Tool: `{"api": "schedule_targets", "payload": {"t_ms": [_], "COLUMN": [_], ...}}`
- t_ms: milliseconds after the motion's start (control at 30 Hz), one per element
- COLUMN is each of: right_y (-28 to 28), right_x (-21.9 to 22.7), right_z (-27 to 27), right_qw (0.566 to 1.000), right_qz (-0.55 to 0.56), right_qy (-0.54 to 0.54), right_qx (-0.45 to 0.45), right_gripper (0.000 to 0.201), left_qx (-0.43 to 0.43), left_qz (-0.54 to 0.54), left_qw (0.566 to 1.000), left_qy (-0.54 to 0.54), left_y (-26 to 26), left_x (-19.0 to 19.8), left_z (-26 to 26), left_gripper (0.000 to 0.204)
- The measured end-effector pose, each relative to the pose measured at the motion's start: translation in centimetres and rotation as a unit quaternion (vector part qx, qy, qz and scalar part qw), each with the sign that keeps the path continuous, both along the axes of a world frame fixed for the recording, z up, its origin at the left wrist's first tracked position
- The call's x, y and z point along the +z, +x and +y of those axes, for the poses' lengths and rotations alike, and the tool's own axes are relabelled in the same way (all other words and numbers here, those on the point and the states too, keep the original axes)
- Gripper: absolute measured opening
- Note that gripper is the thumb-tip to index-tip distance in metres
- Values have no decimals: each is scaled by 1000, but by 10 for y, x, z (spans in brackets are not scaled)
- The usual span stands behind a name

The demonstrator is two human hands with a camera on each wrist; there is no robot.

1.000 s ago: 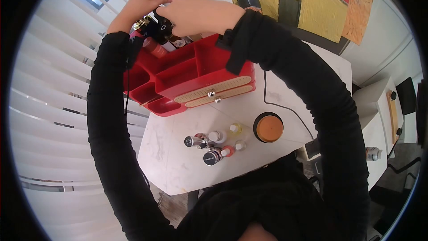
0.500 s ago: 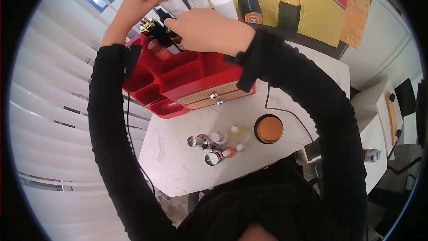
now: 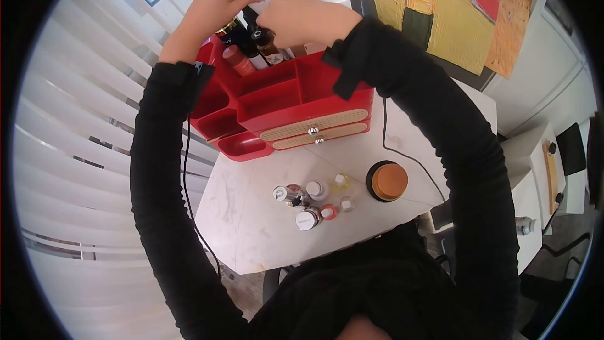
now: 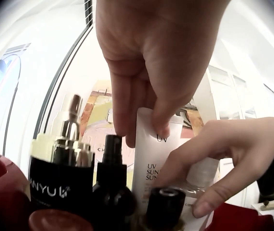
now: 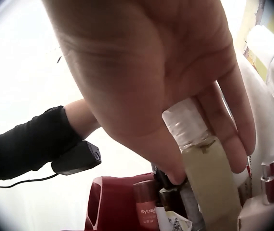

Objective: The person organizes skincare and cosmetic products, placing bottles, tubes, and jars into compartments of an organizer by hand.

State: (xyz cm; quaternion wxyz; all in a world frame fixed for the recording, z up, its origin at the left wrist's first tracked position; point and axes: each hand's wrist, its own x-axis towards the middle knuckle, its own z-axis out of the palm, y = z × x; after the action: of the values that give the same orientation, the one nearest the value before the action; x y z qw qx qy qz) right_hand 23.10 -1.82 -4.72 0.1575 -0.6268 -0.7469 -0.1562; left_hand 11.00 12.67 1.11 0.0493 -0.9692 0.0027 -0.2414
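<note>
white blinds hang on the left beside the table (image 3: 251,226). left hand (image 3: 211,9) pinches a white tube (image 4: 154,163) with its fingers (image 4: 122,115) at the back of the red box (image 3: 296,107). right hand (image 3: 302,19) has its fingers (image 5: 233,120) curled round a clear bottle (image 5: 207,168) there. small bottles (image 3: 311,201) stand near an orange jar (image 3: 389,181).

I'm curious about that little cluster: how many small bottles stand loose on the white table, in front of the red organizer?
6: two silver-capped, one dark-capped, one white-capped, one yellowish, one red. A seventh tiny one may be there too.
</note>
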Motion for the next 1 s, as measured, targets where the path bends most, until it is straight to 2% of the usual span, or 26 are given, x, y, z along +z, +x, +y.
{"api": "schedule_targets", "payload": {"t_ms": [67,233,300,400,433,467,500,533,600,633,667,733,767,800,833,900,967,1000], "right_y": [-3,-1,-1,8,13,15,20,22,28,35,32,30,33,35,34,27,23,23], "right_x": [-4,-15,-14,-16,-23,-26,-27,-23,-15,-22,-17,-9,-12,-16,-20,-16,-16,-16], "right_z": [-2,3,-5,-9,-6,-6,-6,-8,-11,-5,-9,-16,-14,-12,-9,-9,-13,-17], "right_qw": [999,998,997,996,994,977,973,973,988,977,977,990,990,981,961,969,976,978], "right_qz": [7,29,50,85,72,60,38,42,70,51,50,125,126,118,110,94,79,92], "right_qy": [-48,-49,-53,-37,81,196,222,219,140,204,203,63,62,154,245,222,199,180], "right_qx": [-24,-25,-27,-8,20,51,53,55,6,34,33,-20,-22,17,58,46,33,52], "right_gripper": [23,28,29,27,25,23,16,16,13,11,11,13,13,14,14,13,19,19], "left_qx": [10,20,-21,-46,-44,13,69,71,59,-18,-19,-13,10,11,47,87,133,133], "left_qz": [-9,-27,-49,-50,-51,8,69,72,114,88,87,89,101,101,83,64,117,118], "left_qw": [1000,999,998,998,998,1000,994,994,991,996,996,996,995,995,995,994,982,981], "left_qy": [-8,-12,-35,-8,-8,21,50,47,27,-19,-19,-28,-19,-23,-8,6,-72,-72], "left_y": [0,6,14,18,19,22,24,28,37,41,43,47,47,46,44,39,35,34], "left_x": [-2,-6,-13,-12,-7,0,3,0,-3,-15,-22,-23,-23,-25,-24,-20,-19,-24], "left_z": [-1,6,22,23,20,15,8,7,3,8,15,24,23,23,15,3,-4,-5], "left_gripper": [26,27,28,28,28,26,24,24,19,20,20,21,23,23,21,19,24,24]}}
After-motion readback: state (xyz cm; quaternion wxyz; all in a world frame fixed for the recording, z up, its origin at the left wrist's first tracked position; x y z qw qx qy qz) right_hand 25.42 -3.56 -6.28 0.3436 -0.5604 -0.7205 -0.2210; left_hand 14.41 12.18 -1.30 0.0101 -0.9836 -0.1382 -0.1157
